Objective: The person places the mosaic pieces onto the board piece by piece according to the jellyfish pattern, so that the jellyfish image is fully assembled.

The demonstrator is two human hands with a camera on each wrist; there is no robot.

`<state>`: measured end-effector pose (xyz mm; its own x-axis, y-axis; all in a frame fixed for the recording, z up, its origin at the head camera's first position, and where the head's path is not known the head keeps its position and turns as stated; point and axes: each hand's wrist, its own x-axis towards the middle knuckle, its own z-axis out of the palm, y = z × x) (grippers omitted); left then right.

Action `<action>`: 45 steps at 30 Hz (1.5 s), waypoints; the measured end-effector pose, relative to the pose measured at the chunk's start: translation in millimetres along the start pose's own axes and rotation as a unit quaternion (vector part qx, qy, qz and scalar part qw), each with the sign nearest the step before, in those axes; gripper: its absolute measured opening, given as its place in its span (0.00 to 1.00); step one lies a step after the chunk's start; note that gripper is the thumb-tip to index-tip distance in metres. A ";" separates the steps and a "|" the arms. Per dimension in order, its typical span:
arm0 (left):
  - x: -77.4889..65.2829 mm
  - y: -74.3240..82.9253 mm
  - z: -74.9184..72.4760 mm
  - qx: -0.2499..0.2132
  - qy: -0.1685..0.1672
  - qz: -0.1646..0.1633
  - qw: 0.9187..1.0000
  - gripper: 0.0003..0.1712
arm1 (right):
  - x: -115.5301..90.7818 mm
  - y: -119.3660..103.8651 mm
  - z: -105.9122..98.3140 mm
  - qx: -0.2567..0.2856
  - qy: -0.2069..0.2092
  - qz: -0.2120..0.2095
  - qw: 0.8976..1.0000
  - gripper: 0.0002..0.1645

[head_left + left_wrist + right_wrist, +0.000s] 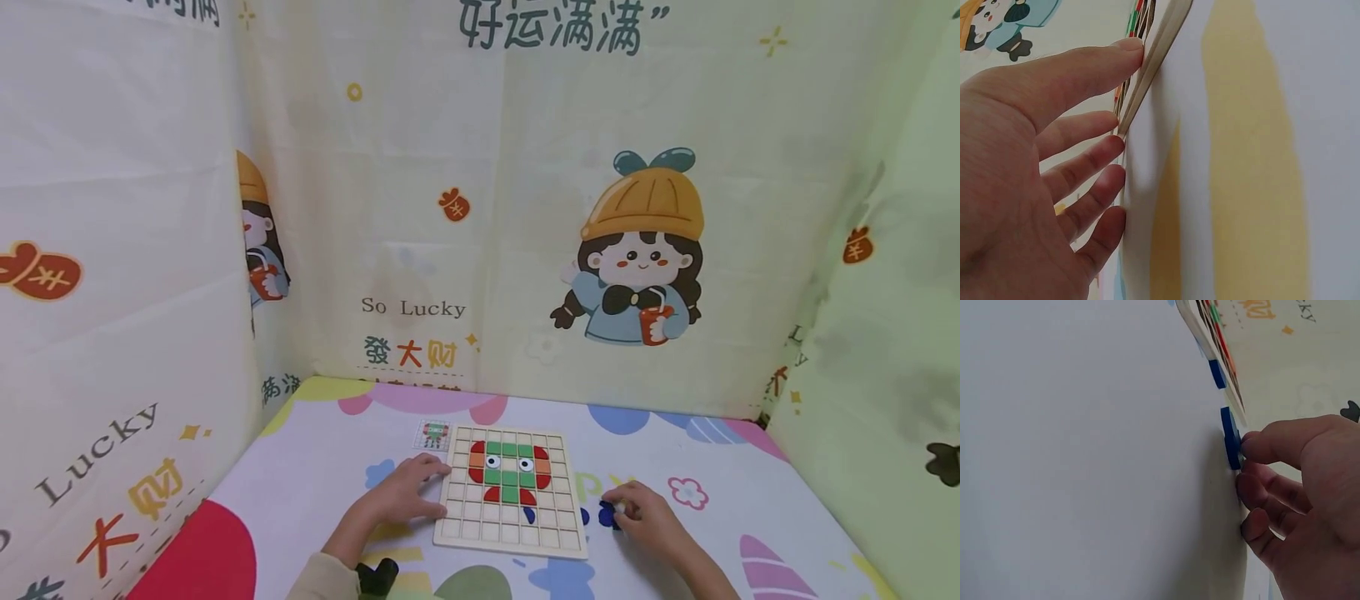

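Observation:
A square wooden grid board [480, 533] lies on the table. Red, green and orange tiles with two eye tiles form a figure on it, and a dark blue piece [529, 515] sits below the figure. My left hand [401, 492] rests at the board's left edge, thumb and fingers spread and fingertips touching the rim [1160, 53]. Right of the board, my right hand [645, 517] has its thumb and curled fingers at a small cluster of blue pieces [1230, 437], pinching one low at the tabletop. Its far fingertips are partly hidden. Another blue piece [1217, 374] lies by the board's edge.
A small pattern card [432, 435] with a similar figure lies at the board's upper left corner. The table has a printed white cover [322, 442]. Printed cloth walls [525, 208] stand behind and at both sides.

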<state>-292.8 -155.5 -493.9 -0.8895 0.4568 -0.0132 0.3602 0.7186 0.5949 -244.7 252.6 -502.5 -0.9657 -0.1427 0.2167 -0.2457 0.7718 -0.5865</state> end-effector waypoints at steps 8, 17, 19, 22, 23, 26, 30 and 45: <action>2.2 -2.1 0.9 0.005 0.001 0.004 1.000 0.37 | 2.8 4.6 -0.2 -0.010 -0.023 0.006 1.000 0.17; 2.4 -2.5 0.7 0.006 0.003 0.006 1.000 0.37 | 11.0 -5.3 4.2 -0.008 -0.048 0.052 0.997 0.15; 2.6 -2.5 0.6 0.006 0.004 0.006 1.000 0.37 | 12.5 -7.2 5.9 -0.010 -0.043 0.055 0.998 0.14; 2.0 -2.4 0.8 0.005 0.003 0.003 1.000 0.37 | 14.8 -10.2 8.6 -0.016 -0.032 0.058 0.998 0.14; 1.8 -2.3 0.9 0.005 0.003 0.002 1.000 0.37 | 15.7 -11.0 9.7 -0.018 -0.029 0.061 0.998 0.13; 1.4 -2.2 1.5 0.005 0.003 0.002 1.000 0.37 | 18.1 -13.1 12.5 -0.020 -0.023 0.076 0.997 0.13; 0.9 -2.2 1.9 0.006 0.004 0.000 1.000 0.37 | 19.4 -13.9 14.5 -0.022 -0.017 0.081 0.996 0.12; -0.3 0.0 1.6 0.006 0.005 0.000 1.000 0.37 | 22.1 -11.1 15.1 -0.028 -0.005 0.062 0.998 0.13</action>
<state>-292.1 -154.8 -495.2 -0.8921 0.4518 -0.0045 0.3639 0.7244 0.5855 -264.6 231.5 -503.0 -0.9893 -0.0503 0.1366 -0.1194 0.8176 -0.5632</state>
